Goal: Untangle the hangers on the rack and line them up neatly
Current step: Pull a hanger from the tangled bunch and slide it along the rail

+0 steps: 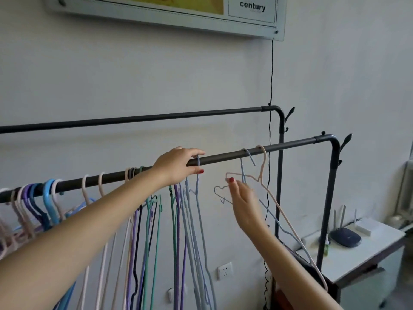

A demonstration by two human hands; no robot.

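A dark metal rack rail (225,156) runs from lower left to upper right. Several thin pastel hangers (143,220) hang bunched along its left and middle. My left hand (176,164) reaches over the rail and pinches the hook of a pale blue hanger (198,175) at the rail. To the right hang a blue hanger (243,173) and a pink hanger (263,166), crossed over each other. My right hand (243,200) is raised just below them with fingers extended, fingertips touching the pink hanger's shoulder wire.
A second, higher rail (138,119) runs behind, close to the wall. A black cable (271,74) drops from a wall panel (257,16). At the right stands a white table (357,256) with a dark router (345,236). A wall socket (224,270) sits low.
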